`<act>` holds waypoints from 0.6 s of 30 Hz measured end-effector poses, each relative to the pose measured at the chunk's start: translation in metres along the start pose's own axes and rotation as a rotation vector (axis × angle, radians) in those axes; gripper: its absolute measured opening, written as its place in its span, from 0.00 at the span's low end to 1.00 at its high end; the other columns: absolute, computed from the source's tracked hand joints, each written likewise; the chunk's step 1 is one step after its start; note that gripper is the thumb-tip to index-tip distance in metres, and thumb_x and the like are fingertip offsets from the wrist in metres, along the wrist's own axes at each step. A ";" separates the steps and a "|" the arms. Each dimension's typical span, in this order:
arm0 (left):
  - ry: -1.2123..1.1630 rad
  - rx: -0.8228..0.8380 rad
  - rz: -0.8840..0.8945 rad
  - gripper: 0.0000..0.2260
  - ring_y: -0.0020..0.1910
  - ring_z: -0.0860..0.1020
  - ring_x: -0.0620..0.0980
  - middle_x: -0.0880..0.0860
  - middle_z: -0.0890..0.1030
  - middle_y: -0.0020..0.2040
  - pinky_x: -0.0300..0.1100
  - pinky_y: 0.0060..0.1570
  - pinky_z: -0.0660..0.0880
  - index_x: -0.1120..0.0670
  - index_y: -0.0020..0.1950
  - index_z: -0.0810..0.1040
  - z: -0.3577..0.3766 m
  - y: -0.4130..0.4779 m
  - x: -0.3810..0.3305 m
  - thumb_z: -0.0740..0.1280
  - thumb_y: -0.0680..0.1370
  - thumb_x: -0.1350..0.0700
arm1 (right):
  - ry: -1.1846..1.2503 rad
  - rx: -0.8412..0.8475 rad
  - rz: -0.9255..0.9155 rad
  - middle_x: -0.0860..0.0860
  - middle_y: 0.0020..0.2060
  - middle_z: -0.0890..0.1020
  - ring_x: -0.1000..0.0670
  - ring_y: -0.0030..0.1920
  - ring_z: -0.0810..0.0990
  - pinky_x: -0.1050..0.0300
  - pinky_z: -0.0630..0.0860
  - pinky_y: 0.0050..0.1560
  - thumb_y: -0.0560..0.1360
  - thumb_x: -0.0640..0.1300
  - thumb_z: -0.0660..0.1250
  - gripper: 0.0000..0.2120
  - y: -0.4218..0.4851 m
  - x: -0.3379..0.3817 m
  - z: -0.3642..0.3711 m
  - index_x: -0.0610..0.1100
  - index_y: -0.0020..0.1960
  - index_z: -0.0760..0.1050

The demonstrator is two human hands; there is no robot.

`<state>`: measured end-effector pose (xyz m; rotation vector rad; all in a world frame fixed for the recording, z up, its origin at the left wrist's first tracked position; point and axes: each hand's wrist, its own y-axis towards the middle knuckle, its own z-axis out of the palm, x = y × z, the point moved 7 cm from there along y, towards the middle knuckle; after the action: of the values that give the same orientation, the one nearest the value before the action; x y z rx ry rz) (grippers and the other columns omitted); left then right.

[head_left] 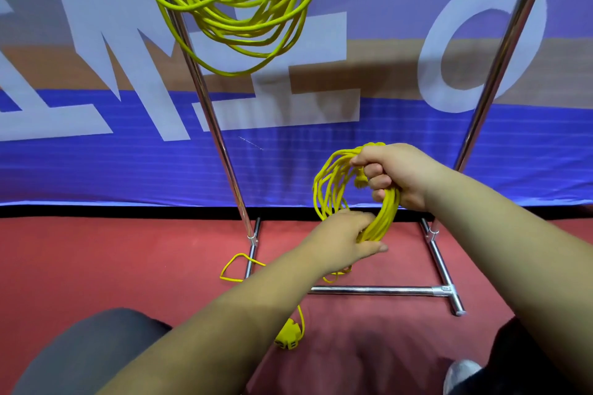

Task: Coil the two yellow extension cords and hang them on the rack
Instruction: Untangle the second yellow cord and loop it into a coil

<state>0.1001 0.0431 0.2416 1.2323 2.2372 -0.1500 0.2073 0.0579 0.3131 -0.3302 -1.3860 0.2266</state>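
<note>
Down at the bottom edge, my knee (96,340) in grey fabric fills the lower left corner, and a grey shoe (462,372) peeks in at lower right. Both forearms reach up from there toward the middle of the frame.

Just past my left forearm, the yellow socket end (288,337) lies on the red floor (96,266), its cable running up under that arm.

Now the hands. Left hand (346,240), centre frame: fingers curled round the lower part of the loose coil (330,189), thumb stretched out to the right beneath the strands. Right hand (398,176) sits higher and further right, a tight fist on the top of the same coil, fingers wrapped round the bundled strands. So that coil is off the floor, held between both hands, in front of the rack's lower half.

Left of my left hand, a slack loop (237,266) of yellow cord lies on the floor, crossing the rack's left foot.

Behind the hands, the chrome rack (369,290) shows its low crossbar and two feet on the floor, with two shiny uprights climbing out of the top of the frame.

Up top, left of centre, the hung coil (244,9) dangles in wide loops beside the left upright; what it hangs from is out of shot.

Farthest back, a blue banner (96,170) with big pale letters spans the whole width.
</note>
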 end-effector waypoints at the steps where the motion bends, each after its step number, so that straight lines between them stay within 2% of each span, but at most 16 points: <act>1: 0.011 -0.042 0.020 0.14 0.45 0.73 0.48 0.47 0.75 0.42 0.43 0.49 0.70 0.51 0.47 0.74 0.000 -0.003 0.001 0.76 0.75 0.46 | -0.027 -0.004 -0.013 0.54 0.28 0.64 0.55 0.23 0.59 0.59 0.62 0.24 0.80 0.41 0.68 0.02 -0.003 0.002 0.001 0.45 0.48 0.78; 3: 0.082 -0.119 0.016 0.20 0.53 0.71 0.48 0.47 0.74 0.51 0.39 0.56 0.68 0.52 0.57 0.76 0.001 -0.012 0.009 0.78 0.72 0.45 | -0.078 -0.021 -0.041 0.53 0.28 0.64 0.54 0.24 0.58 0.60 0.61 0.24 0.79 0.41 0.69 0.02 -0.006 0.005 0.000 0.45 0.47 0.77; 4: 0.126 -0.153 -0.015 0.22 0.54 0.70 0.48 0.48 0.73 0.53 0.39 0.57 0.68 0.51 0.58 0.75 0.003 -0.018 0.018 0.79 0.71 0.44 | -0.105 -0.039 -0.051 0.53 0.28 0.64 0.53 0.25 0.58 0.60 0.61 0.24 0.78 0.41 0.69 0.04 -0.007 0.005 -0.004 0.46 0.45 0.75; 6: 0.146 -0.175 -0.109 0.21 0.52 0.71 0.48 0.47 0.72 0.53 0.41 0.55 0.69 0.51 0.55 0.72 0.007 -0.028 0.038 0.79 0.72 0.46 | -0.146 -0.081 -0.056 0.52 0.28 0.65 0.52 0.25 0.58 0.59 0.62 0.26 0.78 0.41 0.70 0.08 -0.007 0.001 -0.014 0.47 0.41 0.73; 8: 0.069 -0.034 -0.235 0.19 0.50 0.74 0.49 0.50 0.75 0.52 0.46 0.56 0.73 0.52 0.55 0.74 0.022 -0.032 0.059 0.79 0.72 0.49 | -0.155 -0.105 -0.031 0.52 0.28 0.65 0.52 0.25 0.59 0.59 0.61 0.26 0.78 0.41 0.69 0.08 -0.007 -0.005 -0.023 0.46 0.40 0.75; 9: 0.071 0.071 -0.280 0.19 0.53 0.76 0.51 0.52 0.77 0.55 0.48 0.59 0.74 0.53 0.58 0.76 0.034 -0.032 0.066 0.79 0.72 0.50 | -0.152 -0.112 -0.014 0.52 0.27 0.65 0.53 0.24 0.59 0.59 0.61 0.26 0.78 0.42 0.69 0.06 -0.007 -0.008 -0.027 0.46 0.41 0.77; 11: 0.097 0.253 -0.362 0.27 0.65 0.75 0.55 0.56 0.77 0.65 0.46 0.68 0.70 0.55 0.68 0.76 0.057 -0.034 0.075 0.78 0.73 0.48 | -0.147 -0.124 0.006 0.53 0.27 0.65 0.52 0.24 0.59 0.59 0.61 0.26 0.78 0.41 0.69 0.07 -0.006 -0.012 -0.033 0.46 0.41 0.76; 13: -0.009 0.323 -0.429 0.32 0.72 0.72 0.54 0.55 0.74 0.72 0.44 0.71 0.68 0.54 0.75 0.73 0.078 -0.035 0.073 0.77 0.74 0.46 | -0.139 -0.134 0.010 0.52 0.27 0.65 0.52 0.24 0.60 0.59 0.62 0.27 0.77 0.41 0.69 0.08 -0.006 -0.014 -0.037 0.46 0.40 0.75; 15: -0.092 0.362 -0.443 0.32 0.70 0.74 0.52 0.52 0.76 0.72 0.42 0.69 0.71 0.52 0.75 0.73 0.098 -0.033 0.066 0.77 0.75 0.44 | -0.098 -0.123 0.008 0.52 0.27 0.67 0.52 0.24 0.62 0.58 0.64 0.27 0.78 0.41 0.70 0.07 -0.005 -0.015 -0.037 0.46 0.41 0.75; 18: -0.227 0.366 -0.391 0.18 0.60 0.79 0.49 0.52 0.83 0.62 0.36 0.58 0.71 0.53 0.67 0.80 0.119 -0.032 0.050 0.71 0.81 0.46 | 0.002 -0.094 0.017 0.52 0.28 0.69 0.53 0.24 0.66 0.60 0.65 0.26 0.80 0.42 0.70 0.04 -0.001 -0.018 -0.034 0.45 0.47 0.77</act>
<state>0.1051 0.0196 0.1106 0.8762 2.2818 -0.8386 0.2373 0.0476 0.2923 -0.4202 -1.3947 0.1756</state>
